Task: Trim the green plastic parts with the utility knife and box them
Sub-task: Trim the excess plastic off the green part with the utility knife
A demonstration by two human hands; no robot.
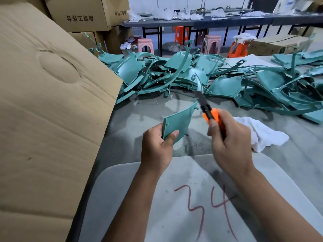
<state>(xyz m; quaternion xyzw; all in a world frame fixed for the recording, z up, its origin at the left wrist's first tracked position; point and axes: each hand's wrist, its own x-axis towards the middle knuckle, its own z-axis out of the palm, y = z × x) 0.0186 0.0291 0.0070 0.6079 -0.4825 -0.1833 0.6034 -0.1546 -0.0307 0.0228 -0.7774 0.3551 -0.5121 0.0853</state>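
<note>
Left hand (pixel 155 147) pinches a green plastic part (pixel 177 124); right hand (pixel 229 137) grips the orange utility knife (pixel 208 114).

My left thumb lies on the part's near face, fingers curled behind, holding it tilted above the grey counter (pixel 139 110). My right fingers wrap the knife handle, blade extended and meeting the part's upper right corner. Untrimmed green parts (pixel 192 74) lie heaped across the counter's far side. White cloth (pixel 262 133) sits just right of my knife hand. Cardboard box (pixel 43 102) stands at my left.

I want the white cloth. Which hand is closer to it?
Right. The right hand, gripping the knife, is just beside the cloth. The left hand, holding a green part, is farther away.
</note>
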